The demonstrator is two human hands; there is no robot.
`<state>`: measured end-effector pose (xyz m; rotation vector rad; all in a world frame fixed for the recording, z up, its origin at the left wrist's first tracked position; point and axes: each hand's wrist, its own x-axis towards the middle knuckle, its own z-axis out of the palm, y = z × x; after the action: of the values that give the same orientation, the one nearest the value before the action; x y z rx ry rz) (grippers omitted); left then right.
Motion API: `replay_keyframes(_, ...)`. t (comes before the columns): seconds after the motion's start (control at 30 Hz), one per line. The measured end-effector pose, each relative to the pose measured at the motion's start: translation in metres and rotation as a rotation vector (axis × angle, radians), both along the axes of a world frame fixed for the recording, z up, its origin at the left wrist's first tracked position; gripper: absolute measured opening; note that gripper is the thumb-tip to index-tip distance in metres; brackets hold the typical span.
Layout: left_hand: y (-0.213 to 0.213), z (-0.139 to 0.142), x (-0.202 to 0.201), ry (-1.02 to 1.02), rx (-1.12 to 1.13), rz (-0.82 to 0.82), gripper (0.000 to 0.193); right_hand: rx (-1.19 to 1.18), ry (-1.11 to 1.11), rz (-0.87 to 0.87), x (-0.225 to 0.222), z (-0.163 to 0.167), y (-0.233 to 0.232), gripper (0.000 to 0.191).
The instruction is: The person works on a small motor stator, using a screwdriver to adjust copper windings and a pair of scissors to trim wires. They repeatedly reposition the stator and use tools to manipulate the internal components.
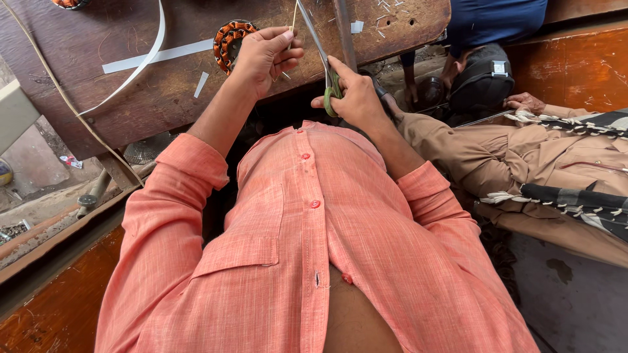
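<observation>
Closest to view is the person's own chest in a salmon-pink buttoned shirt [314, 261], sleeves rolled at the elbows, both forearms reaching up toward the table. The right hand [356, 98] has its grip closed on a pair of scissors [320, 55]: the fingers pass through the green handles, and the long metal blades point up and away over the edge of the wood. Just beside it, the left hand [265, 55] is curled shut, pinching a thin pale strip [292, 19] between thumb and fingertips, so that the strip stands upright close to the blades; whether the blades touch it I cannot tell. Directly behind the left hand, partly hidden by its knuckles, lies a round copper-wound coil [229, 42] on the dark, worn wooden table [131, 91]. Further out on the table lie flat white strips [157, 55], one long and curving toward the left edge, with small white snippets [386, 16] scattered at the far right end. To the right, another person in tan clothing [523, 157] sits near, one hand [526, 101] resting beside a dark round object. Beyond, someone in a blue top [497, 19] is partly in view.
</observation>
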<state>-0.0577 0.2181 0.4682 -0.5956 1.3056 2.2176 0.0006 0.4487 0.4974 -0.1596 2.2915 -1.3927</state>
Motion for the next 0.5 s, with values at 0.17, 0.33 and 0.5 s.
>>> replay_keyframes(0.17, -0.003, 0.004, -0.002, 0.405, -0.565, -0.238, 0.016, -0.368, -0.488, -0.068, -0.014, -0.001, 0.006, 0.092)
replay_keyframes(0.33, -0.004, 0.011, -0.003, 0.807, -0.944, -0.37, 0.01, -0.434, -0.549, -0.007, -0.024, -0.005, 0.005, 0.09)
replay_keyframes(0.5, -0.006, 0.012, 0.0, 0.879, -0.993, -0.361, 0.009, -0.472, -0.479, 0.05, -0.02, -0.008, 0.002, 0.087)
